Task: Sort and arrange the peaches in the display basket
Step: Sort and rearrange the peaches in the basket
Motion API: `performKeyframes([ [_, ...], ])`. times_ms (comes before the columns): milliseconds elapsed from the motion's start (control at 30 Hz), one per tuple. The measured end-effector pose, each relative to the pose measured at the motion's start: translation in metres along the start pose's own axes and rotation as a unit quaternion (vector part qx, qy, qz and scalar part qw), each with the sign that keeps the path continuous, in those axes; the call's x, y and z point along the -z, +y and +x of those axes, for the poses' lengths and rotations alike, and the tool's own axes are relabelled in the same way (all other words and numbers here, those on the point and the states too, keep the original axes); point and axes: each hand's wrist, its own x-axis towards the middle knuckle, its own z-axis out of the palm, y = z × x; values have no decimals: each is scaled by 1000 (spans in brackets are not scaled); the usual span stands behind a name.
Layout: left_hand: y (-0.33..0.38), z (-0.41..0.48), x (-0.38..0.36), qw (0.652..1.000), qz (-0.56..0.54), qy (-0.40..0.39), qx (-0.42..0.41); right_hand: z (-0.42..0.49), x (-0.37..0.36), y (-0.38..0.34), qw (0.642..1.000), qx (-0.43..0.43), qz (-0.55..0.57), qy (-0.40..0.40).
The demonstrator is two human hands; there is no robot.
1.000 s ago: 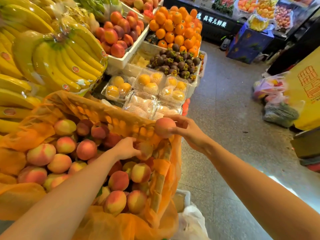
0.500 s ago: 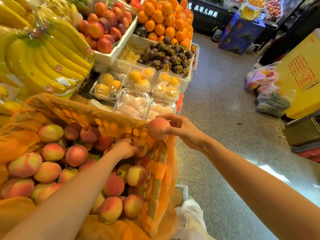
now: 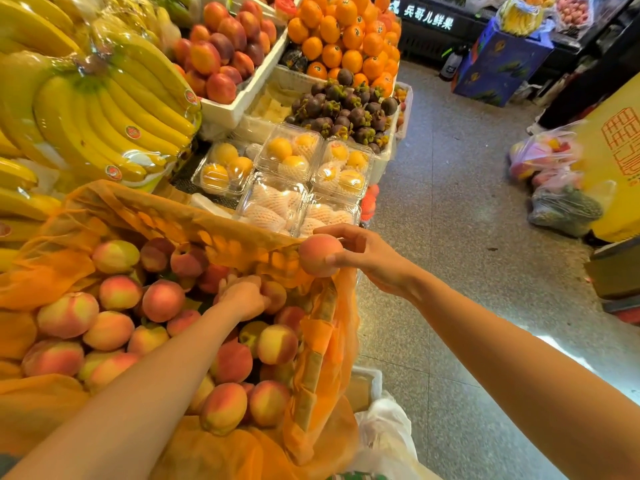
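The display basket (image 3: 311,372) is lined with an orange plastic bag and holds several pink-yellow peaches (image 3: 162,299). My right hand (image 3: 367,258) grips one peach (image 3: 317,254) just above the basket's far right rim. Inside the basket, at its far right corner, my left hand (image 3: 242,297) reaches down with its fingers curled round another peach (image 3: 275,294), which is partly hidden by the hand.
Banana bunches (image 3: 104,109) hang at the left. Behind the basket lie clear clamshell packs of fruit (image 3: 291,174), then mangosteens (image 3: 346,105), oranges (image 3: 346,39) and a white crate of nectarines (image 3: 225,53). Grey floor runs on the right, with filled bags (image 3: 554,178) on it.
My left hand has shifted slightly deeper among the peaches at the far corner. My right hand keeps the same peach at the rim. The camera has tilted down a little.
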Motion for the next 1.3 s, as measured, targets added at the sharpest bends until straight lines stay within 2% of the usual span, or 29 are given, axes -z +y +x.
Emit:
performKeyframes([
  [67, 0, -4, 7, 991, -83, 74, -68, 1, 1, 0, 1000, -1, -12, -9],
  [133, 5, -19, 17, 952, -245, 120, -142, 1, 2, -1, 1000, -1, -15, -18],
  [200, 17, -40, 30, 883, -420, 84, -191, 1, 1, 0, 1000, 0, -14, -18],
  [267, 27, -57, 41, 828, -524, 8, -199, 2, 1, 1, 1000, 3, -13, -15],
  [367, 35, -67, 45, 793, -565, -82, -212, 1, -1, 2, 1000, 9, -20, -20],
  [533, 32, -69, 36, 772, -586, -96, -228, -2, -11, 1, 998, 29, -33, -48],
  [600, 25, -70, 37, 776, -584, -91, -222, -2, -13, -2, 998, 18, -18, -66],
  [667, 12, -68, 38, 798, -560, -78, -207, -3, -13, -5, 998, 6, -20, -64],
  [800, -11, -50, 26, 914, -385, 0, -130, -1, -14, -3, 998, -7, -59, -29],
  [867, -12, -42, 14, 946, -301, 23, -117, 0, -15, 1, 998, -25, -46, -41],
  [1167, -4, -23, -3, 983, -154, 67, -75, 3, -6, 7, 996, -45, -52, -63],
  [1300, -9, -20, -5, 985, -122, 66, -98, 5, -4, 11, 996, -35, -58, -62],
])
